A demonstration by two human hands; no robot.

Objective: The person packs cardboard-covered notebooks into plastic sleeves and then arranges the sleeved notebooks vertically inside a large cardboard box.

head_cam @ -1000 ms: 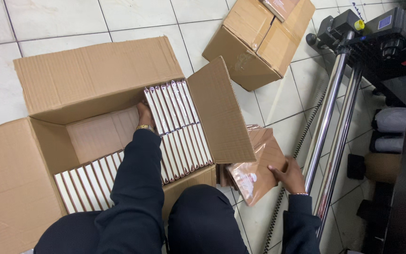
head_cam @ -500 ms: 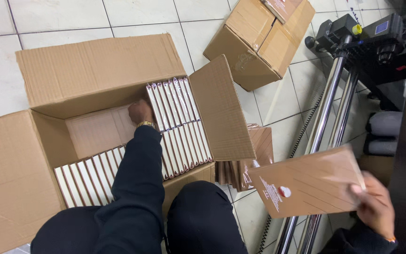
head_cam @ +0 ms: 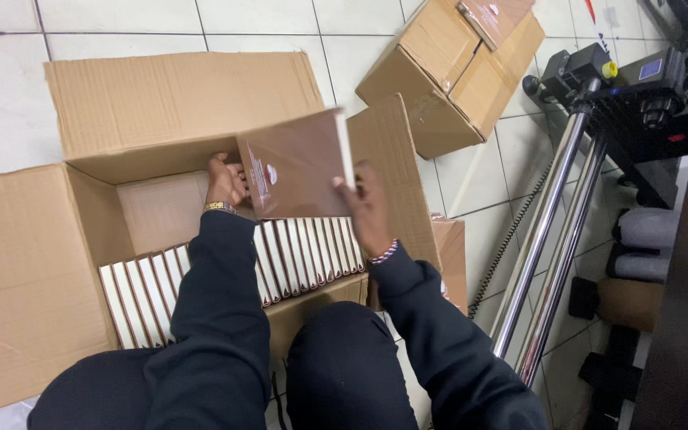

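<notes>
Holding a brown book (head_cam: 296,163) over the big open cardboard box (head_cam: 33,263) on the floor, the person has the right hand (head_cam: 366,209) pinching its lower right corner and the left hand (head_cam: 224,181) curled at its left edge. Cover faces the camera, long axis tilted slightly off upright, white page edge on the right. Rows of books (head_cam: 312,247) stand packed right below. A second box (head_cam: 447,76) and a metal stand (head_cam: 547,215) sit to the right.

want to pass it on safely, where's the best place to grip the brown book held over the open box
Judging by its pose, grip the brown book by its two opposite side edges, as the left hand and right hand do. It is flat, thin and tilted over the open box, so come from either side.
</notes>
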